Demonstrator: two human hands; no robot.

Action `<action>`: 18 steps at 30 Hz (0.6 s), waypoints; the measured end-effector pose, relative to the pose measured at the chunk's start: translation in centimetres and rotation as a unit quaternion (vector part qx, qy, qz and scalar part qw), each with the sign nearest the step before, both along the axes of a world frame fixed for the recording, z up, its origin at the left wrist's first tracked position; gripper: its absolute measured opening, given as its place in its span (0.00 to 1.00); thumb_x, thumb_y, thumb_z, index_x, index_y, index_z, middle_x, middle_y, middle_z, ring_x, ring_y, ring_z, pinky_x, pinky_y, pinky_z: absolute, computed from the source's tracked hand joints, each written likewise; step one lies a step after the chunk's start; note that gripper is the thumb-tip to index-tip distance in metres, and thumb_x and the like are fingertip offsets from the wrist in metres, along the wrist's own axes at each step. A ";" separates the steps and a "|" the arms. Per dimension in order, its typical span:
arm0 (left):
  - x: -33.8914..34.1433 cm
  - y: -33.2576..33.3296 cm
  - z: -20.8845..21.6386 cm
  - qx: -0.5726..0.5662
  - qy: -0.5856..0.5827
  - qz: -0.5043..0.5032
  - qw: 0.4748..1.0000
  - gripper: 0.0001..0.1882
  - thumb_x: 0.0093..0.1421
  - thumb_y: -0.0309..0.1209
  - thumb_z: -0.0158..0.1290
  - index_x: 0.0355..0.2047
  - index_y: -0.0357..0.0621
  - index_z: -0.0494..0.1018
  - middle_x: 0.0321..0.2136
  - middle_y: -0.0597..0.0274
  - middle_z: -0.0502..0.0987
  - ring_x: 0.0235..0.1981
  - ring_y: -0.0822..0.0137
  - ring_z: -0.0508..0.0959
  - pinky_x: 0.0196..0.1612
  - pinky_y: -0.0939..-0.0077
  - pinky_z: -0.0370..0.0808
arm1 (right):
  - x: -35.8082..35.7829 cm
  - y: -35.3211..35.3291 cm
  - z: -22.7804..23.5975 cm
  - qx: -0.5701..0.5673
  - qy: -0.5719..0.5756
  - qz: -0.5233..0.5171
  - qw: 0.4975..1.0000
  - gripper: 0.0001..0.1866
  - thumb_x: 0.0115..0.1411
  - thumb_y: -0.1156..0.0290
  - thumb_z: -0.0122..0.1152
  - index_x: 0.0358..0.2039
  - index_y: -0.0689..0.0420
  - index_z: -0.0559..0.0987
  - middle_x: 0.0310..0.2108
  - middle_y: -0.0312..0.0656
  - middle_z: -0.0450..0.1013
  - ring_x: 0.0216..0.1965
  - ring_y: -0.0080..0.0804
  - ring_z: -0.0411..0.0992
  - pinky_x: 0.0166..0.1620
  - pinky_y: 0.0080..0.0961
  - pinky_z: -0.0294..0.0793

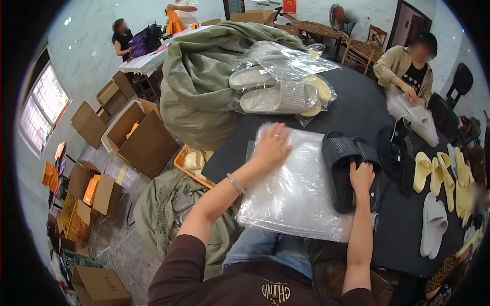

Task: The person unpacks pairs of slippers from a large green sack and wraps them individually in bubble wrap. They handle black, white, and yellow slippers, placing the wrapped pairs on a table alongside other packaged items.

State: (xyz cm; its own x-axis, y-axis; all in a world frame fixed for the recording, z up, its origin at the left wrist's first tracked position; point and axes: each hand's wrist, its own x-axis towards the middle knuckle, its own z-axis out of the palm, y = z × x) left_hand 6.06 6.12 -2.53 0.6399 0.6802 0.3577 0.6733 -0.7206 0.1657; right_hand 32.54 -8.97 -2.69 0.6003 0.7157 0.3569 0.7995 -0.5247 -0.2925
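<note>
My left hand [273, 145] lies flat with its fingers stretched out on the upper left of a stack of clear plastic bags [286, 199]. At the right side of the stack, my right hand [362, 177] grips a pair of black slippers [338, 173], its fingers between the two ribbed straps. The slippers rest partly over the bags, and the fingertips are partly hidden. Beyond my left hand, bagged grey slippers [275, 97] lie against a green cloth sack. More black footwear [394, 148] sits just right of the pair I hold.
Pale yellow slippers [422, 171] and a light grey pair [434, 227] lie along the table's right side. Across from me, a person [412, 71] handles a bagged pair. The large green sack [199, 97] bulges at the far left. Cardboard boxes [148, 143] stand on the floor.
</note>
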 end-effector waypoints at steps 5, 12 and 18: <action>-1.9 1.6 -2.1 -0.040 -0.057 0.094 0.993 0.36 0.58 0.53 0.40 0.57 0.38 0.55 0.58 0.46 0.56 0.61 0.51 0.54 0.60 0.53 0.50 | -0.8 0.7 0.4 0.006 0.026 0.006 1.000 0.24 0.56 0.55 0.48 0.32 0.68 0.76 0.40 0.52 0.70 0.48 0.47 0.64 0.51 0.43 0.59; -1.1 1.4 -2.1 -0.042 -0.040 0.098 0.993 0.37 0.58 0.54 0.39 0.59 0.37 0.53 0.60 0.48 0.54 0.62 0.53 0.52 0.61 0.58 0.48 | 1.6 0.1 -1.3 0.000 0.010 0.005 1.000 0.24 0.56 0.54 0.49 0.27 0.69 0.75 0.33 0.58 0.70 0.41 0.55 0.67 0.45 0.44 0.64; -1.7 0.7 -2.1 -0.018 -0.072 0.097 0.992 0.33 0.59 0.52 0.38 0.61 0.51 0.52 0.60 0.46 0.53 0.61 0.49 0.52 0.61 0.54 0.49 | 1.0 -0.3 1.6 0.032 0.073 0.052 0.995 0.20 0.55 0.62 0.52 0.29 0.73 0.72 0.35 0.60 0.69 0.41 0.57 0.65 0.46 0.42 0.62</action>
State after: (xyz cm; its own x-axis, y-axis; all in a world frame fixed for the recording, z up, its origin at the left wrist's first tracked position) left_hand 4.38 6.77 -4.63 0.4389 0.7999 0.4093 0.7663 -0.5711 0.2942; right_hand 33.54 -9.24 -1.05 0.5737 0.7545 0.3187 0.7946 -0.4183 -0.4400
